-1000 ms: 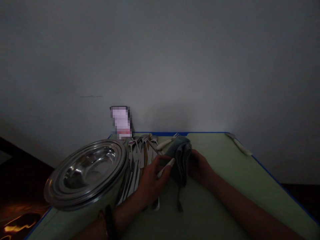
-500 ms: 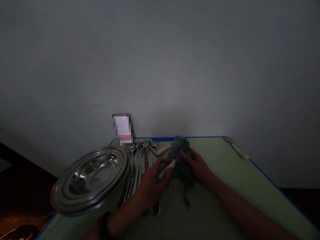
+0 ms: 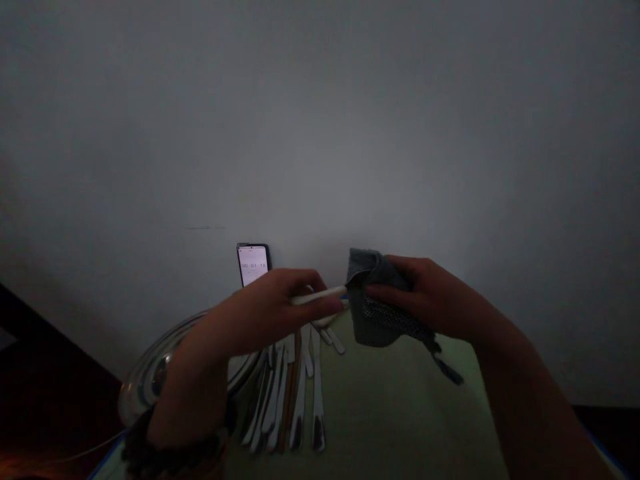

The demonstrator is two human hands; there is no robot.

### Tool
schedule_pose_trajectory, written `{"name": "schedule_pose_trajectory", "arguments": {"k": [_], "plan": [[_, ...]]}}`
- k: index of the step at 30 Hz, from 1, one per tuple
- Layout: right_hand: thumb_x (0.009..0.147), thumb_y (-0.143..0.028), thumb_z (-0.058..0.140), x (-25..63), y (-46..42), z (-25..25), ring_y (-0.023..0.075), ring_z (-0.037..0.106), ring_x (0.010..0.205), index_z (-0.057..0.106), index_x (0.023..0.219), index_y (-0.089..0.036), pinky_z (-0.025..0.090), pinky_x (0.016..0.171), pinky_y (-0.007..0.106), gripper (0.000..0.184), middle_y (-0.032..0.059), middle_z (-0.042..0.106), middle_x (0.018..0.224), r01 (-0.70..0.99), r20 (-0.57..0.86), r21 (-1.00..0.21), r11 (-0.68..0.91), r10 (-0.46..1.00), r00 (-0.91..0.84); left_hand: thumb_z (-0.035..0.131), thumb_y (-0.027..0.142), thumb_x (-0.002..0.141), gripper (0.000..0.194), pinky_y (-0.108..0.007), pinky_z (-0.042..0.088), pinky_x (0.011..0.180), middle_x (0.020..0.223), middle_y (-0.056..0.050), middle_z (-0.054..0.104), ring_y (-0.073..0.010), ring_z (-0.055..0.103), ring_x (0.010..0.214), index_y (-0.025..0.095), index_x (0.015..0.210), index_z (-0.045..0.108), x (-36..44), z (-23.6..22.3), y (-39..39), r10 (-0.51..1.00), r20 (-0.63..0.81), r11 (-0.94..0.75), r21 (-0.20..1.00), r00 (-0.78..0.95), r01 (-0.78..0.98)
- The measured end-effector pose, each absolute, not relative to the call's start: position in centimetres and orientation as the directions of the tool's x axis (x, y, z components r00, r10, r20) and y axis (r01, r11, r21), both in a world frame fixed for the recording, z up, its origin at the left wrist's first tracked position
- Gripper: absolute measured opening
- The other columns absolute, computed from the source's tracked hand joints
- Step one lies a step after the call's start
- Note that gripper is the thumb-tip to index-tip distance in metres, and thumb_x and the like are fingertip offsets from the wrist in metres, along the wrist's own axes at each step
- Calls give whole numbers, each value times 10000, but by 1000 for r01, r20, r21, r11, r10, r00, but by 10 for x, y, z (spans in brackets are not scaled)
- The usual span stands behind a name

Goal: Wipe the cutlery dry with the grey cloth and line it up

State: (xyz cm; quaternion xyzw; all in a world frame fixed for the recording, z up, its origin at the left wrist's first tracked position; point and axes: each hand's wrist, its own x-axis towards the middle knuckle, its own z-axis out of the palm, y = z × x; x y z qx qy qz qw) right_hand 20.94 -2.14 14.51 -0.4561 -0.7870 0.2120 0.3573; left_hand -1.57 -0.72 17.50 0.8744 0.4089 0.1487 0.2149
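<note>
My left hand (image 3: pixel 265 310) is closed around the white handle of a utensil (image 3: pixel 323 294), held level above the table. Its other end goes into a folded grey cloth (image 3: pixel 370 327), so the kind of utensil is hidden. On the right, my right hand (image 3: pixel 433 293) pinches the cloth around that end, thumb on the near side. A patterned edge and a loose strip of the cloth hang below my right hand. Beneath my left hand lies a row of metal cutlery (image 3: pixel 300 400), handles toward me, partly covered by the hand and forearm.
Stacked shiny metal dishes (image 3: pixel 145 380) stand at the left, half hidden behind my left forearm. A lit phone (image 3: pixel 253 263) leans on the grey wall (image 3: pixel 350 133) at the back. The light green tabletop (image 3: pixel 400 407) has a blue edge. The room is dim.
Both hands have risen off the tabletop with the utensil and cloth. The cloth now wraps the utensil's far end, and the handle has turned nearly level. The view has shifted too.
</note>
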Motion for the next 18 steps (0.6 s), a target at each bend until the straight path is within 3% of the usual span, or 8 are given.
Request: {"name": "schedule_pose_trajectory", "arguments": {"k": [2,5,9,13,16,18], "plan": [[793,-348,535,209,-25,144,149,588,670,626,877,-200,442,598,252,193,3,660,753,638,321,-601,481,877,-359,397,559,826,450,-193,336,484,627,18,553,-114,489,558,173,792,627,-15,170,-8,762,13,-587,437,648,682],[811,-380,509,206,-26,141,141,571,643,624,864,-193,430,577,248,226,2,643,732,667,277,-568,483,875,-397,351,560,839,492,-195,327,481,602,19,525,-110,475,537,164,755,630,-18,166,-9,748,-45,-580,439,662,686],[838,-442,451,198,-22,137,135,556,659,612,825,-200,439,589,238,291,-2,619,729,531,336,-667,523,847,-412,377,545,831,477,-178,324,469,570,28,504,-103,464,524,158,682,613,-30,168,-11,772,-22,-547,487,635,681],[832,-481,442,199,-16,129,160,558,721,607,817,-205,450,648,264,322,13,609,768,390,461,-761,517,856,-235,412,525,820,452,-188,316,459,561,21,533,-114,478,516,166,657,632,-39,168,-10,784,-6,-544,473,620,693],[850,-523,361,200,-16,125,180,552,799,608,857,-228,460,719,297,385,26,607,816,274,401,-858,435,900,-172,439,503,813,425,-196,319,458,547,14,551,-121,489,501,170,660,653,-37,167,-9,775,9,-554,492,632,672],[869,-519,299,196,-21,125,178,545,826,605,916,-241,452,772,309,416,30,597,843,278,334,-877,393,912,-237,444,479,817,406,-199,322,466,549,11,559,-121,491,497,170,683,670,-34,166,-9,748,20,-579,509,663,637]]}}
